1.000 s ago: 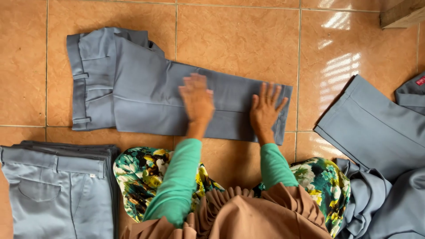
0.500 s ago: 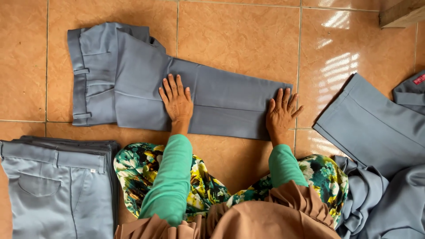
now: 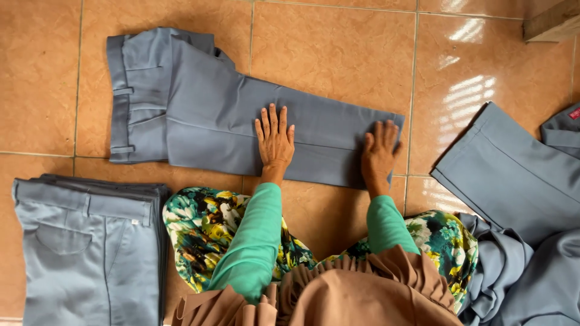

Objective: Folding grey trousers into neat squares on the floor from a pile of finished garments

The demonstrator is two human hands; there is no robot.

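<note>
Both hands lie flat and open on the trousers [image 3: 241, 121], long axis left-right: left hand [image 3: 275, 140] mid-leg, right hand [image 3: 379, 154] by the hem, frame centre

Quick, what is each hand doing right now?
Left hand: open, flat on the grey trousers.
Right hand: open, pressing the trouser hem.

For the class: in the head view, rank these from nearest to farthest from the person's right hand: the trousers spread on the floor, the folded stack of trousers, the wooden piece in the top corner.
1. Spread trousers: under the right hand.
2. Wooden piece: top right corner.
3. Folded stack: bottom left.
</note>
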